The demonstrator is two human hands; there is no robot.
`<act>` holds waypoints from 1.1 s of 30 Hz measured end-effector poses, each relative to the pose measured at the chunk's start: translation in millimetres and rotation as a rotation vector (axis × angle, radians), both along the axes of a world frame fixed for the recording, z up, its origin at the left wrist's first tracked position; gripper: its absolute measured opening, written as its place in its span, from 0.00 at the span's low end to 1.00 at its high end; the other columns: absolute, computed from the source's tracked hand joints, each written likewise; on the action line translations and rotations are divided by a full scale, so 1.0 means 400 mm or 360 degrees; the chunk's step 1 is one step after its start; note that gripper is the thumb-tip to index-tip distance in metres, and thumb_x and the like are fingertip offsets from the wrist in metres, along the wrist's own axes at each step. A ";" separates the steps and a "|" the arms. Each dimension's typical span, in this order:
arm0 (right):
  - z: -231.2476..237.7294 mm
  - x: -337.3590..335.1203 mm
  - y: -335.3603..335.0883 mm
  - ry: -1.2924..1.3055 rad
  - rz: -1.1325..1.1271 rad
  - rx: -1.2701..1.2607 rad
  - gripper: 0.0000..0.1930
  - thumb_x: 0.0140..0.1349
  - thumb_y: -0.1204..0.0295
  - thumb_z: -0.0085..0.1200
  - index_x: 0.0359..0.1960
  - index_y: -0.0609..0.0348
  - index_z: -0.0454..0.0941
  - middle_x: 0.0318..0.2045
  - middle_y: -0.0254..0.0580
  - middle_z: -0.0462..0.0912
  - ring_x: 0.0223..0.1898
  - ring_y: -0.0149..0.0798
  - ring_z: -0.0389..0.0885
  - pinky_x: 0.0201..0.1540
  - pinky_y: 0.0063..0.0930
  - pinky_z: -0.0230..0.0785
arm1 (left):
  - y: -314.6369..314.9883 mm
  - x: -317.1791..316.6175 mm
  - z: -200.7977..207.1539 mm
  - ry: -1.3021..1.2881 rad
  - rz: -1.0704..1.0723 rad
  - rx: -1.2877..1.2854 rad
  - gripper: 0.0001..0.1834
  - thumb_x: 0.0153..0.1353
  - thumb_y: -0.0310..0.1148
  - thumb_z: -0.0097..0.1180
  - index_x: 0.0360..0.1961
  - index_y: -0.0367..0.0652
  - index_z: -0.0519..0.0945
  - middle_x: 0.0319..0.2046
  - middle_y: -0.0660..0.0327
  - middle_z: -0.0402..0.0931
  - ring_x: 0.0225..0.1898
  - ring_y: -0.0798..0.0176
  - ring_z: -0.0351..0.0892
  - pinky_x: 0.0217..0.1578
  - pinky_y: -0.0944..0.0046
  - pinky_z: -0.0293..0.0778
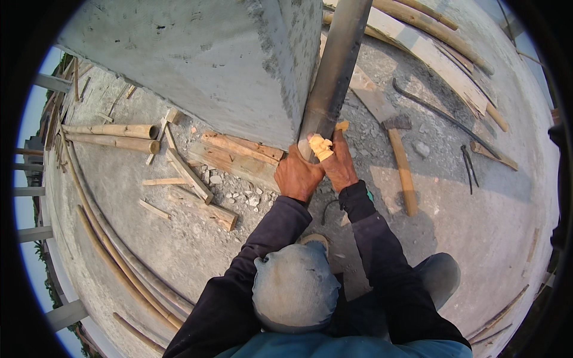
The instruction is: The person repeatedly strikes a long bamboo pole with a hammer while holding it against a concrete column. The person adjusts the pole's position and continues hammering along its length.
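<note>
Left hand (pixel 300 174) & right hand (pixel 342 167) at near end of grey pipe (pixel 337 65), by concrete column (pixel 191 65).
Both hands grasping pipe, fingers partly hidden; crumpled yellow wrap (pixel 320 147) at right hand's fingers. Pipe runs far, close along column's right edge. Left: wood offcuts (pixel 190 176) w/ rubble (pixel 253 199) on concrete floor (pixel 471 218), 2 bamboo poles (pixel 113 136) further left. Right: hammer (pixel 401 167) w/ wooden handle toward person, head on far end; bent dark bar (pixel 444 119) further right.
</note>
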State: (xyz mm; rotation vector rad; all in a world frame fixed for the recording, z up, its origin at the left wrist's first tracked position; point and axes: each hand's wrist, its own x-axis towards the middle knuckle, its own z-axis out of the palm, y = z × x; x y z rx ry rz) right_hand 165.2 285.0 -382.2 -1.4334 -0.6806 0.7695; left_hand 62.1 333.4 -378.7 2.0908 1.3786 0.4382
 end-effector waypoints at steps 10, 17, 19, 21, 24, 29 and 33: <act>-0.027 -0.022 0.014 -0.0266 -0.0138 0.0071 0.37 0.57 0.56 0.71 0.56 0.72 0.65 0.41 0.59 0.83 0.43 0.55 0.86 0.45 0.44 0.76 | -0.002 -0.005 -0.008 -0.0067 -0.0025 0.0063 0.31 0.55 0.54 0.66 0.46 0.36 0.80 0.33 0.36 0.83 0.39 0.31 0.84 0.40 0.38 0.77; -0.056 -0.014 0.008 -0.0456 -0.0049 -0.0185 0.37 0.59 0.57 0.70 0.57 0.73 0.65 0.46 0.58 0.82 0.47 0.51 0.84 0.50 0.39 0.75 | -0.002 -0.013 -0.032 -0.0062 -0.0018 0.0105 0.35 0.54 0.59 0.66 0.50 0.37 0.80 0.34 0.37 0.84 0.39 0.32 0.84 0.40 0.38 0.77; -0.067 -0.012 0.011 -0.0335 -0.0016 -0.0150 0.38 0.59 0.56 0.70 0.58 0.74 0.65 0.47 0.58 0.82 0.47 0.52 0.84 0.51 0.40 0.74 | 0.001 -0.014 -0.038 -0.0052 -0.0028 0.0151 0.36 0.54 0.59 0.66 0.50 0.37 0.79 0.33 0.37 0.84 0.39 0.32 0.84 0.40 0.38 0.77; -0.081 -0.013 0.018 -0.0329 -0.0049 -0.0109 0.40 0.58 0.53 0.70 0.57 0.76 0.64 0.44 0.61 0.82 0.45 0.55 0.84 0.47 0.42 0.76 | 0.003 -0.014 -0.041 -0.0004 -0.0036 0.0154 0.36 0.54 0.59 0.66 0.49 0.36 0.79 0.33 0.37 0.84 0.39 0.32 0.84 0.39 0.38 0.77; -0.106 -0.018 0.032 -0.0413 -0.0166 -0.0063 0.47 0.54 0.47 0.72 0.55 0.80 0.62 0.37 0.65 0.83 0.39 0.63 0.86 0.38 0.45 0.78 | 0.005 -0.015 -0.044 -0.0036 -0.0045 0.0156 0.37 0.53 0.60 0.66 0.49 0.35 0.79 0.33 0.37 0.84 0.39 0.32 0.84 0.39 0.38 0.77; -0.134 -0.022 0.039 -0.0622 -0.0183 -0.0096 0.49 0.54 0.45 0.71 0.55 0.83 0.60 0.31 0.65 0.83 0.34 0.63 0.86 0.32 0.45 0.78 | 0.005 -0.017 -0.049 -0.0024 -0.0043 0.0194 0.38 0.53 0.59 0.67 0.49 0.34 0.80 0.33 0.37 0.84 0.38 0.32 0.84 0.38 0.39 0.78; -0.131 -0.021 0.035 -0.0566 -0.0178 -0.0049 0.50 0.54 0.44 0.71 0.54 0.84 0.60 0.30 0.64 0.83 0.34 0.62 0.87 0.31 0.44 0.78 | 0.005 -0.017 -0.050 -0.0023 -0.0048 0.0211 0.38 0.53 0.60 0.67 0.49 0.34 0.80 0.33 0.37 0.84 0.38 0.32 0.84 0.38 0.39 0.78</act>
